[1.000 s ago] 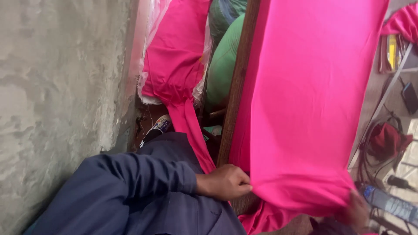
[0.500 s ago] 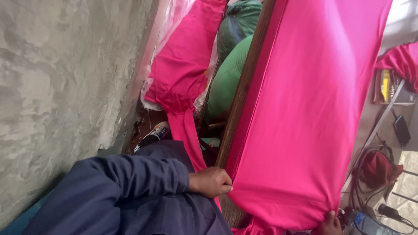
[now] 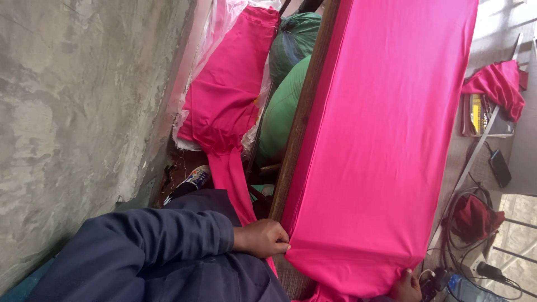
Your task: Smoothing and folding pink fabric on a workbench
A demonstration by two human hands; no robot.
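Your left hand (image 3: 262, 238), coming out of the navy sleeve (image 3: 168, 235), sits at the near edge of the wooden table (image 3: 302, 117). Its fingers (image 3: 278, 244) are curled in narrow, and they look pinched on the near left corner of the pink fabric (image 3: 380, 140). That cloth starts right at your fingertips and runs away from them in one long, flat layer over the tabletop. Its left edge folds down over the table's wooden side.

Beyond your knuckles, a narrow strip of the same pink cloth (image 3: 232, 179) hangs down from a bundle in clear plastic wrap (image 3: 226, 95). Green sacks (image 3: 285, 106) are stacked beside the bundle.

Your right hand (image 3: 406, 286) is at the fabric's other near corner, touching its folded edge. The frame cuts most of it off, so I cannot tell how its fingers are set.

By the look of it, you are laying the cloth out and squaring its near end. The fold between your two hands slants and bulges a little towards your right. The next move probably calls for an even pull from both corners towards you. Keep the left grip tight so the edge stays along the table's side, and keep the cloth off the cables (image 3: 456, 223) and the bottle (image 3: 467, 289) just past your right fingers.
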